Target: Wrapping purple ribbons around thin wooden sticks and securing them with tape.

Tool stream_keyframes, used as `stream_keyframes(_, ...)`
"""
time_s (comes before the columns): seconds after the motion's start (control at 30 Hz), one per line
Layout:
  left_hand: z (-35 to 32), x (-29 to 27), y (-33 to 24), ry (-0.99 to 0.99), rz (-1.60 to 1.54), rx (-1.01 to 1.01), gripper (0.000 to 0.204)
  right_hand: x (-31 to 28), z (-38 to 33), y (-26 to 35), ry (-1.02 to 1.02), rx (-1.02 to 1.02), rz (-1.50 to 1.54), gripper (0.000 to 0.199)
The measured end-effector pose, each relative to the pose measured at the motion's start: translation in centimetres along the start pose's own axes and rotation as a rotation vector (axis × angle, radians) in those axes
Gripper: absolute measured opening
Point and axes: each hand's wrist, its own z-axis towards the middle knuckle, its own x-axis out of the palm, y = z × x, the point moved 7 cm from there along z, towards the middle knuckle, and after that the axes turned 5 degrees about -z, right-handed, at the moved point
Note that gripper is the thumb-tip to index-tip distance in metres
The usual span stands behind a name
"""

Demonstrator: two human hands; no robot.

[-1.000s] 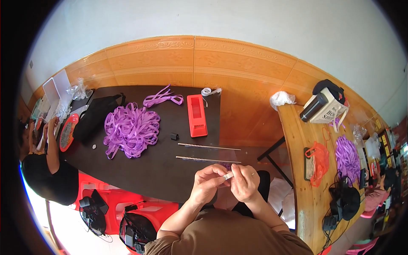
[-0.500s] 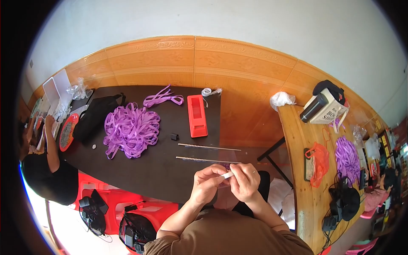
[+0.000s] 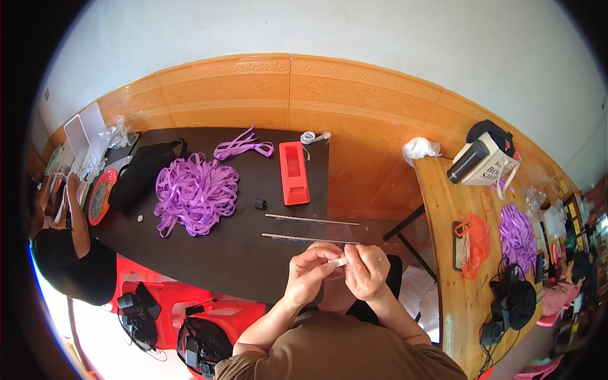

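My left hand [image 3: 308, 271] and my right hand [image 3: 366, 271] meet just past the front right edge of the dark table. A small white strip [image 3: 337, 261] is pinched between the fingertips of both hands; its ends are covered by my fingers. Just beyond my hands lie two long thin rods [image 3: 310, 219], roughly parallel, the nearer one reaching close to my fingertips. Farther back stands a red oblong holder [image 3: 293, 174] with a hollow in its top. Left of it rests a little black block [image 3: 260, 204].
A heap of purple ribbon loops [image 3: 197, 193] lies on the dark table [image 3: 209, 259], with a black bag [image 3: 142, 174] beside it. A white tape roll [image 3: 308, 137] sits at the back. On the left a co-worker's arm [image 3: 77, 215] reaches over a table. A wooden table [image 3: 453, 304] stands right.
The white strip has tilted slightly between my fingertips, and my right hand has shifted a little to the right. Everything on the tables stays as it was.
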Motion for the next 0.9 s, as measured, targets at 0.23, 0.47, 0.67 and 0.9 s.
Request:
stream_keyframes(0.23,-0.3,-0.4,0.1,0.047,-0.016,-0.007,0.018,-0.1,0.2,0.0,-0.023,0.043,0.070,0.044)
stream_keyframes(0.47,-0.3,-0.6,0.7,0.045,-0.140,-0.066,0.016,0.4,-0.4,-0.4,0.013,0.144,0.135,0.038)
stream_keyframes(0.67,-0.3,-0.1,0.1,0.027,-0.081,-0.032,0.015,0.2,0.0,0.6,0.018,-0.020,-0.019,0.043)
stream_keyframes(0.9,-0.6,0.2,-0.8,-0.033,0.126,-0.006,0.015,0.2,0.1,0.8,0.052,-0.079,-0.084,0.043)
